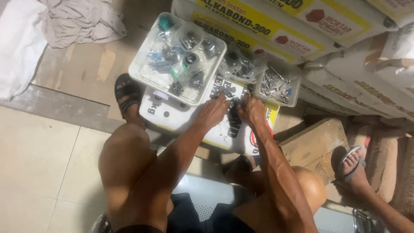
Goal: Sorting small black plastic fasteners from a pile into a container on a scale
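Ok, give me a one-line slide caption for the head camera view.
Both hands, left hand and right hand, pick at small dark parts on a sack beside clear trays.

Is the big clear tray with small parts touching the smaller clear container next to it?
Cannot tell. In the head view, the big clear tray and the smaller clear container sit very close, but clear plastic bags hide where their edges meet.

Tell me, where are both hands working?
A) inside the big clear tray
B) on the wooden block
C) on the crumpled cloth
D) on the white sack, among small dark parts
D: the left hand and right hand meet over small dark parts on the white sack, just below the tray.
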